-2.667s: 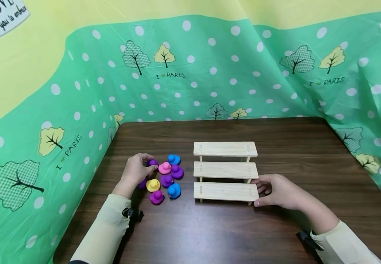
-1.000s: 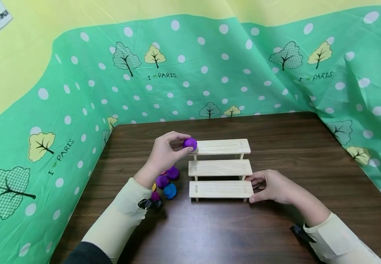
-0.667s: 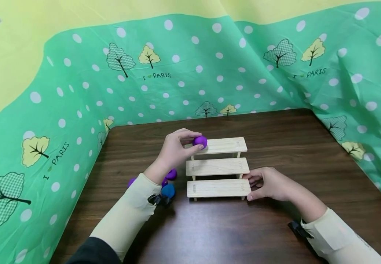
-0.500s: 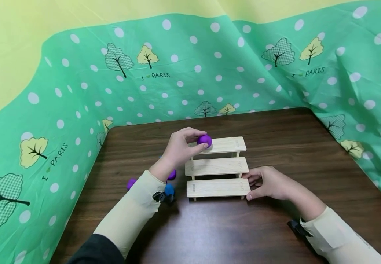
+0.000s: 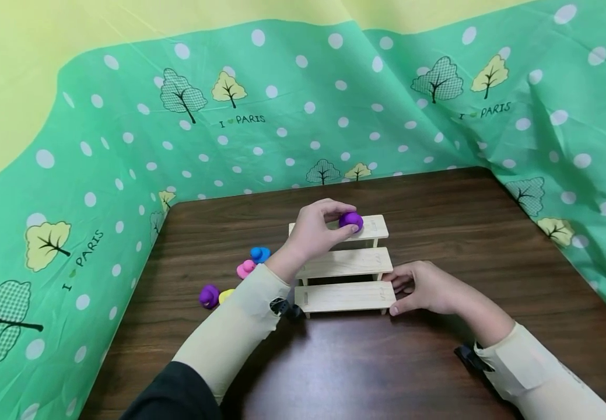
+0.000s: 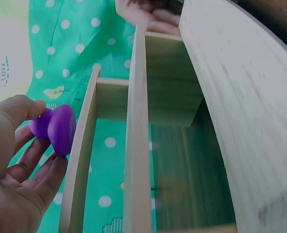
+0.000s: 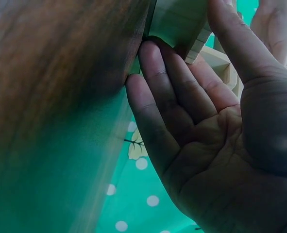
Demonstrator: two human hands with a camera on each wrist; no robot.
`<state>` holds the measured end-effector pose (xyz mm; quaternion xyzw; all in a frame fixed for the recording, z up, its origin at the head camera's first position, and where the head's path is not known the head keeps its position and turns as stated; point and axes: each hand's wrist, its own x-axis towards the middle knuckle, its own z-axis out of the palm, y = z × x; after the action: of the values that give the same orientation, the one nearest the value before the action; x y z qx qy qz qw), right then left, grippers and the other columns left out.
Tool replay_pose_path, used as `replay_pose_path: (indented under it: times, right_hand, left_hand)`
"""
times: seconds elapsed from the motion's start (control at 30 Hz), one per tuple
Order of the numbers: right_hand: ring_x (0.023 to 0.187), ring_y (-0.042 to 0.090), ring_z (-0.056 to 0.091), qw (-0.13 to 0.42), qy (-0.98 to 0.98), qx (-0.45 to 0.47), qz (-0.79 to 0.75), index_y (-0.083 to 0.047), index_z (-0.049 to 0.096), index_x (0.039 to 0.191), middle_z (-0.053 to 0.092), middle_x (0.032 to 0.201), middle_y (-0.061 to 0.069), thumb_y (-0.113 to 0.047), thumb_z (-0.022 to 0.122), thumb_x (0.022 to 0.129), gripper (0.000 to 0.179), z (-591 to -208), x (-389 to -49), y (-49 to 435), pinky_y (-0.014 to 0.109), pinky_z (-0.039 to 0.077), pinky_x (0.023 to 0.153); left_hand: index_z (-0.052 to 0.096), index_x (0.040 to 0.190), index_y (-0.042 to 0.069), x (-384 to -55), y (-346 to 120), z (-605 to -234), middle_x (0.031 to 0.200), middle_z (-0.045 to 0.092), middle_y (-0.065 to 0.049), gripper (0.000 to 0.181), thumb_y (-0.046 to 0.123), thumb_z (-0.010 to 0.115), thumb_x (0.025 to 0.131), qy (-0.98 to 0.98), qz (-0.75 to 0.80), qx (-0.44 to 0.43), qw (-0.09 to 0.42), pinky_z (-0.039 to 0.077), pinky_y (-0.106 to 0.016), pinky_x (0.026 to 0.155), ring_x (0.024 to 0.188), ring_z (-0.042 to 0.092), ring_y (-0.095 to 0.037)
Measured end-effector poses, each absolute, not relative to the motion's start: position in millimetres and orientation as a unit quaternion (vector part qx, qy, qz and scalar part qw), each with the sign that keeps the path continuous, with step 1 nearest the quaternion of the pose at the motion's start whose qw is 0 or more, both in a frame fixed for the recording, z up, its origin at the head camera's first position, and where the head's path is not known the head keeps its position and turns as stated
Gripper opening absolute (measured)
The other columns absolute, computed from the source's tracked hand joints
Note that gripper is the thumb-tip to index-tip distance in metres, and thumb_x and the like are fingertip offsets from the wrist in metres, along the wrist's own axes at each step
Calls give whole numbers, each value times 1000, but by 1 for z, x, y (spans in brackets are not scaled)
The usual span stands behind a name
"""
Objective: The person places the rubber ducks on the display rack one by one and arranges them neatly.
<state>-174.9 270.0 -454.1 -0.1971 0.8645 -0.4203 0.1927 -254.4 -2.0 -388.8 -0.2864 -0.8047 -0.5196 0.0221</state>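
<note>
My left hand [image 5: 317,228] pinches a purple rubber duck [image 5: 351,221] between thumb and fingers, over the right part of the top step of a wooden three-step stand [image 5: 346,297]. In the left wrist view the base of the duck [image 6: 61,130] faces the top board, very near or touching it. Down at the stand's right end, my right hand [image 5: 422,286] holds the lowest tier, thumb at the front corner and fingers behind the leg. The right wrist view shows those fingers [image 7: 175,80] bent by the stand's side board.
Left of the stand, a purple duck [image 5: 209,296], a yellow duck [image 5: 226,296], a pink duck [image 5: 246,268] and a blue duck [image 5: 259,255] show on the brown table [image 5: 344,367]. My left forearm hides part of that area. A green patterned cloth [image 5: 282,140] hangs behind.
My left hand picked up the purple duck from the group, carried it to the top step, then moved right along it. The right hand stays at the stand. The head view shifted slightly.
</note>
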Motion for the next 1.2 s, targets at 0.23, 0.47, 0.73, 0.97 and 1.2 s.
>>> replay_pose_path:
  times: [0.23,0.47,0.73,0.97,1.2]
  right_hand:
    - [102,21,72,198,863,-198,-420,-3,72,123,76,106,1,-22,98,74,59,-453,-177,268,40,62,90]
    - [104,21,71,204,862,-196,-421,-5,72,122,76,105,0,-22,98,74,58,-453,-178,265,39,61,91]
    - [103,21,71,204,861,-196,-423,-4,72,122,76,105,1,-22,99,73,58,-452,-179,265,39,61,90]
    - [103,22,71,205,860,-198,-424,-4,72,122,76,105,1,-22,98,73,58,-453,-178,266,40,61,91]
    - [102,23,71,199,862,-196,-424,-3,72,122,76,105,2,-21,98,74,58,-454,-177,268,41,61,91]
  left_hand:
    - [77,120,6,-255,14,-389,114,72,0,33,11,86,89,-810,-504,-299,21,58,-20,92,105,73,-13]
    - [77,117,8,-256,21,-391,113,74,0,32,14,88,88,-820,-483,-306,35,58,-20,91,102,73,-9]
    - [77,117,9,-255,23,-391,112,73,0,32,14,88,87,-828,-466,-310,42,58,-19,90,100,71,-6]
    - [76,119,10,-255,23,-391,113,72,2,35,15,89,87,-826,-468,-311,40,58,-22,91,103,71,-6]
    - [75,123,11,-258,19,-389,120,70,-1,41,17,90,86,-824,-478,-304,29,56,-25,98,113,71,-15]
